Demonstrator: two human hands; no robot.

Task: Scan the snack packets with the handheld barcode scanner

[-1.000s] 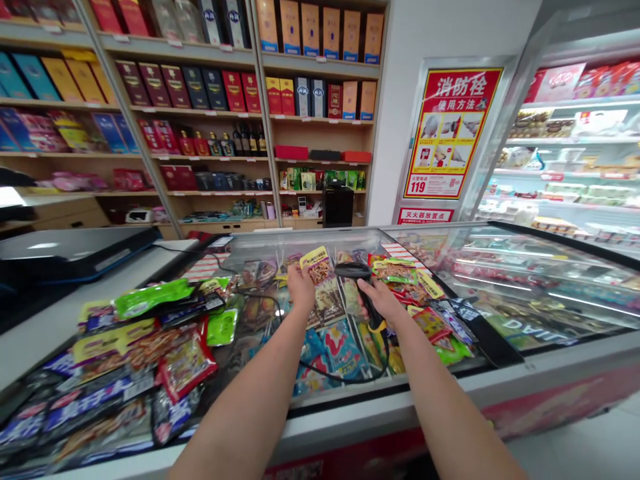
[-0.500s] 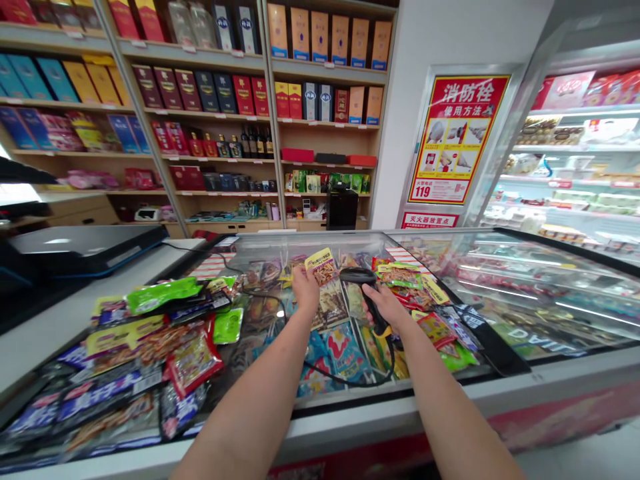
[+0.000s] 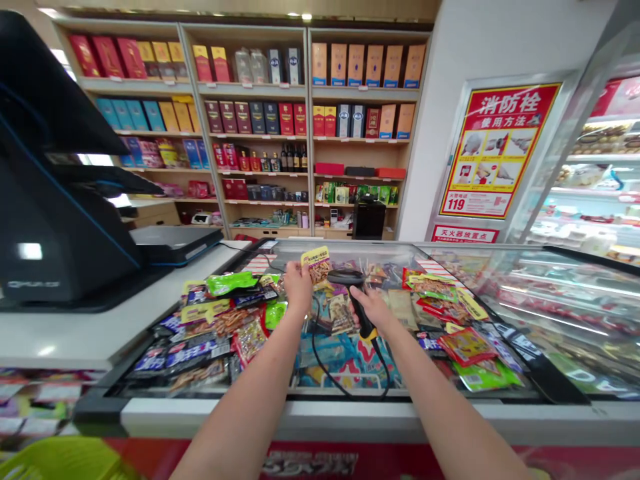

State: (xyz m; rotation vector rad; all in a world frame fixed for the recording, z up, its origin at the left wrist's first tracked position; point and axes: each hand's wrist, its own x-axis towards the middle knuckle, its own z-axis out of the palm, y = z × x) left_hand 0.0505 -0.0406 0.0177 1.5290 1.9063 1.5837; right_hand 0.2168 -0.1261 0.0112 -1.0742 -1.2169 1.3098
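Two bare hands reach over the sliding glass lid of a chest freezer in the one head view. The left hand holds a yellow snack packet upright, its fingers pinched together on the packet's lower edge, so the packet rises just above and to the right of the fingertips. The right hand has its fingers curled shut around the grip of a handheld barcode scanner, whose black head points left and sits just beside the packet; whether the two touch is too close to tell. A black cord loops from the scanner across the glass between the forearms. Heaped snack packets lie to the left, and a red snack packet lies among others to the right. Gripped only along an edge, the packet could slip if the pinch loosens. The slack cord could also snag the heaped packets and drag them off the lid if the scanner swings wide. A black point-of-sale terminal stands at far left.
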